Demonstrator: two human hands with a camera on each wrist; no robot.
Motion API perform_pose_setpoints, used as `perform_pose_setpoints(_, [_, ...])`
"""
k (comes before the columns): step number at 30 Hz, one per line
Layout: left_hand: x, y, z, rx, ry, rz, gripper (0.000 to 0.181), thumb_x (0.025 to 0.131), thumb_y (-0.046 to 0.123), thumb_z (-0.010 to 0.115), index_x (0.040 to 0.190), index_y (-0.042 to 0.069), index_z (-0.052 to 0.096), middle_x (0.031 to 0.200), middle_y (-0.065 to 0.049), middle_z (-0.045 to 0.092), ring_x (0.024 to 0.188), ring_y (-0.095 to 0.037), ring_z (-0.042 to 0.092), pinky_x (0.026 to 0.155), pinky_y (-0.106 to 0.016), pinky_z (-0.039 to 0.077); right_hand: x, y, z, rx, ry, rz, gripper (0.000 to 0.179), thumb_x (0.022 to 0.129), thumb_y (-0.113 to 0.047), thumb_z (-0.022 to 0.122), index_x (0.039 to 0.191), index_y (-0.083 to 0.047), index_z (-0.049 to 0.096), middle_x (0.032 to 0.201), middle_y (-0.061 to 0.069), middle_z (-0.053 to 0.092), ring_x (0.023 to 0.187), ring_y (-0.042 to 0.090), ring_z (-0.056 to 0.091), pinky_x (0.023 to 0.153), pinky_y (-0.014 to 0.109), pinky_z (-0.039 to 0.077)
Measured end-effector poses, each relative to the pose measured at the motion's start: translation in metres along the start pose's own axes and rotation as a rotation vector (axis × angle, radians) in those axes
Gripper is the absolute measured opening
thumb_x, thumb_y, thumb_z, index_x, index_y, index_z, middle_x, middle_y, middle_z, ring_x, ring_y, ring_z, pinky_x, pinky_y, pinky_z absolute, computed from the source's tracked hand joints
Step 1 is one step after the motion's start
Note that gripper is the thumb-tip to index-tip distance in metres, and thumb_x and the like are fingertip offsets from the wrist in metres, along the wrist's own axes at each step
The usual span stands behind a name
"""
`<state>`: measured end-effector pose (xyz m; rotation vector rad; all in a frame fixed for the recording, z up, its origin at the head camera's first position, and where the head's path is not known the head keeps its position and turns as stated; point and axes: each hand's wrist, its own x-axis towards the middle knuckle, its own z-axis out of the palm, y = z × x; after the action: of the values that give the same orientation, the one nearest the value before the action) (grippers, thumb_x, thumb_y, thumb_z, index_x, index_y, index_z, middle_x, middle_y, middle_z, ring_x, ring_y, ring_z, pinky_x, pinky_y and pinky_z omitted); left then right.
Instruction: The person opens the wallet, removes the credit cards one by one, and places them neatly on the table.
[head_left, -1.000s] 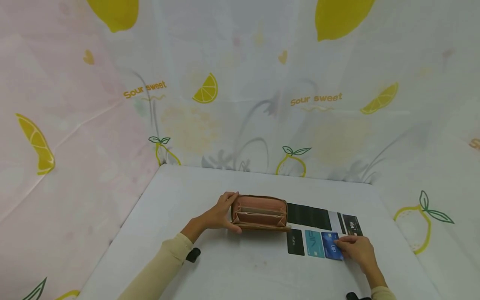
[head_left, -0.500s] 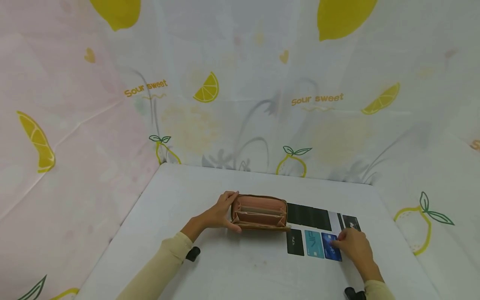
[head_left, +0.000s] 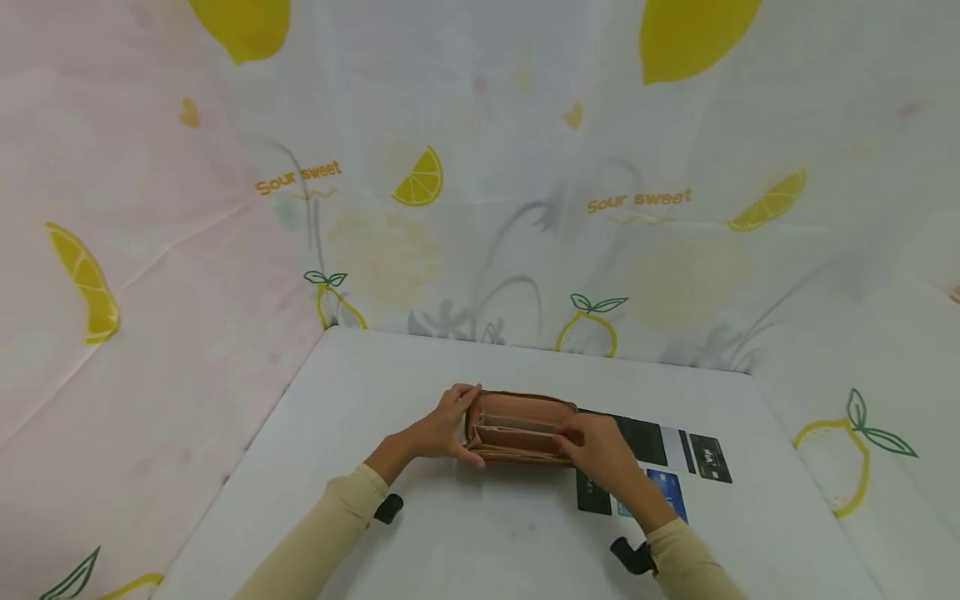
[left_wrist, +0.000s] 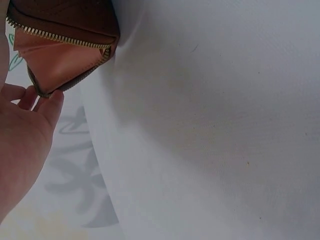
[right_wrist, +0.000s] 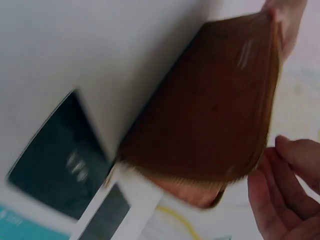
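A brown zip-around wallet (head_left: 525, 398) stands on the table with its mouth open, showing pinkish inner dividers. My left hand (head_left: 438, 429) grips its left end, fingers behind and thumb in front; in the left wrist view that hand (left_wrist: 30, 130) holds the zipped edge. Over the wallet's right end is my right hand (head_left: 603, 446), thumb and forefinger close together at the opening. The right wrist view puts the curled fingers of this hand (right_wrist: 285, 190) right at the zipper edge; I cannot tell whether they pinch anything. The right hand hides part of the cards.
Right of the wallet lie cards in two rows: several black ones (head_left: 645, 440) and a black VIP card (head_left: 709, 458) behind, a black card (head_left: 592, 493), a mostly covered teal card and a blue card (head_left: 667, 492) in front. Lemon-print cloth (head_left: 510, 208) hangs behind the white table (head_left: 465, 542).
My right hand has moved left from the blue card to the wallet's right end. The blue card stays on the table. My left hand keeps its grip on the wallet.
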<state>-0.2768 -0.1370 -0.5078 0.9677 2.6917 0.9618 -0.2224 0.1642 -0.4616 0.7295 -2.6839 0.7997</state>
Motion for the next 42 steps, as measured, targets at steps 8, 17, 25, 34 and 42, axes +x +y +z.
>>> perform_pose_setpoints(8, [0.000,0.001,0.006,0.024,0.010,0.018,0.134,0.060,0.049,0.092,0.154,-0.003,0.013,0.148,-0.013,0.021,0.134,-0.029,0.025,0.105,-0.046,0.038,0.011,-0.018,0.017,-0.018,-0.272,-0.186,0.014,0.080,0.001,0.076,0.084,-0.013,0.078,0.083,-0.005,0.072,0.072,0.003,0.061,0.062,0.023,0.051])
perform_pose_setpoints(17, [-0.004,0.004,0.007,0.036,0.021,0.009,0.135,0.058,0.048,0.093,0.155,-0.002,0.012,0.148,-0.013,0.021,0.135,-0.029,0.025,0.105,-0.046,0.038,0.013,-0.030,0.022,-0.080,-0.366,-0.279,0.027,0.080,0.010,0.066,0.072,-0.014,0.074,0.068,-0.012,0.062,0.061,0.000,0.050,0.056,0.020,0.045])
perform_pose_setpoints(25, [-0.004,0.004,0.004,0.025,0.040,0.019,0.134,0.059,0.047,0.093,0.154,-0.003,0.013,0.148,-0.014,0.022,0.134,-0.031,0.026,0.104,-0.048,0.039,0.016,-0.035,0.024,-0.180,-0.300,-0.241,0.026,0.077,0.008,0.073,0.069,-0.017,0.074,0.067,-0.010,0.064,0.058,0.002,0.051,0.055,0.022,0.047])
perform_pose_setpoints(34, [-0.002,0.001,0.004,0.003,0.027,0.000,0.132,0.060,0.048,0.092,0.155,-0.002,0.014,0.147,-0.014,0.024,0.134,-0.030,0.026,0.105,-0.047,0.038,0.014,-0.038,0.036,-0.339,-0.160,-0.216,0.026,0.076,0.000,0.079,0.062,-0.017,0.067,0.059,-0.009,0.054,0.053,0.003,0.039,0.048,0.020,0.037])
perform_pose_setpoints(42, [-0.001,0.001,0.004,0.017,0.030,0.015,0.131,0.061,0.050,0.090,0.154,-0.003,0.014,0.145,-0.013,0.026,0.131,-0.029,0.028,0.105,-0.046,0.038,0.011,-0.043,0.040,-0.510,-0.116,-0.210,0.014,0.075,-0.004,0.083,0.070,-0.010,0.071,0.065,-0.001,0.055,0.060,0.010,0.055,0.049,0.023,0.046])
